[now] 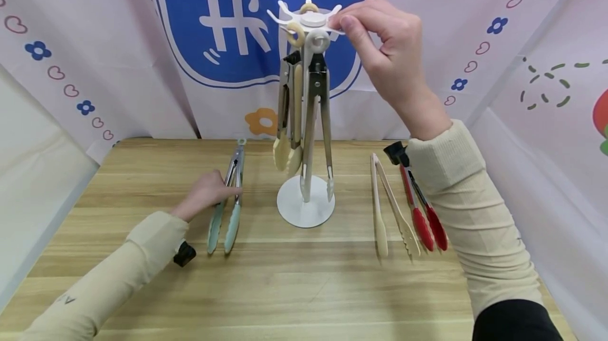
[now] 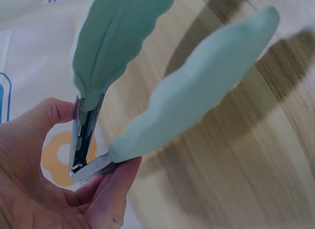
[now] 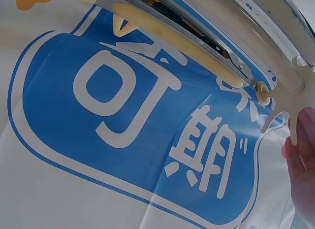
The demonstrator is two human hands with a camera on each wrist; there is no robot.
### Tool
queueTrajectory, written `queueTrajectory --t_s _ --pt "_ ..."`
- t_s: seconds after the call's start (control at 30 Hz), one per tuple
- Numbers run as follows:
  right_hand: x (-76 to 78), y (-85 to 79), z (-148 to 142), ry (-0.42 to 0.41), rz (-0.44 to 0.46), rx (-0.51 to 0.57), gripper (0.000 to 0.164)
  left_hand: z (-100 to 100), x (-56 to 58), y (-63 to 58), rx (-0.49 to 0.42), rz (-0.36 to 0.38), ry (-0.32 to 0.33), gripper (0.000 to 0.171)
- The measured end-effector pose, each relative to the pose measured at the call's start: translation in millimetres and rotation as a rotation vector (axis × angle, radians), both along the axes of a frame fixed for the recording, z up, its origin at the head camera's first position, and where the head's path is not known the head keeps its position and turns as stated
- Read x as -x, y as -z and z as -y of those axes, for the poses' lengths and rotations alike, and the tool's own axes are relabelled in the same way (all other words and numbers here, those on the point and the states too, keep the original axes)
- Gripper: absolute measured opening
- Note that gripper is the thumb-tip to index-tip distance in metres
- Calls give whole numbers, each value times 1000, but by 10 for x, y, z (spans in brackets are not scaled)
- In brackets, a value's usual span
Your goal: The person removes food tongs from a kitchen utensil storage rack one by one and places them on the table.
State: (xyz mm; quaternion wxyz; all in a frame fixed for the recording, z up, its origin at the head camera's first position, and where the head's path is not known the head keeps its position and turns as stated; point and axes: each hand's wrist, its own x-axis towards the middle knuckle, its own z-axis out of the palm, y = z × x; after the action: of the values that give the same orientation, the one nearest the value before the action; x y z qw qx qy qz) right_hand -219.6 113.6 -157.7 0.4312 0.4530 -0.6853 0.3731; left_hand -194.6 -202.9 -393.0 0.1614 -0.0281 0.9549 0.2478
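Observation:
Mint-green tongs with metal arms (image 1: 233, 225) lie on the left of the table in the head view. My left hand (image 1: 205, 193) grips them, the thumb on one arm and fingers on the other, as the left wrist view shows; their mint heads (image 2: 197, 91) are spread apart. At the top of a white hanging rack (image 1: 306, 217), my right hand (image 1: 394, 43) pinches one of the curved hooks between thumb and fingers. From the rack hang white-tipped metal tongs (image 1: 326, 119) at the front and cream-tipped tongs (image 1: 282, 152) on the left.
Right of the rack lie beige tongs (image 1: 380, 227) and red-tipped tongs (image 1: 421, 227), the latter close to my right sleeve. Behind the wooden table (image 1: 285, 288) hangs a printed cloth (image 1: 380, 114) with a blue sign.

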Motion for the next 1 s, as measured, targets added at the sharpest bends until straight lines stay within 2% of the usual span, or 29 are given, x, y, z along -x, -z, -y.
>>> queueTrajectory --t_s 0.17,0.57,1.0 --pt "-3 -3 -4 8 11 -1 18 -12 11 49 3 38 5 38" --pt "-6 -5 -8 14 15 -10 18 -19 41 150 -6 73 15 40" --pt "-5 -4 1 2 6 -2 18 -46 65 180 8 71 33 43"
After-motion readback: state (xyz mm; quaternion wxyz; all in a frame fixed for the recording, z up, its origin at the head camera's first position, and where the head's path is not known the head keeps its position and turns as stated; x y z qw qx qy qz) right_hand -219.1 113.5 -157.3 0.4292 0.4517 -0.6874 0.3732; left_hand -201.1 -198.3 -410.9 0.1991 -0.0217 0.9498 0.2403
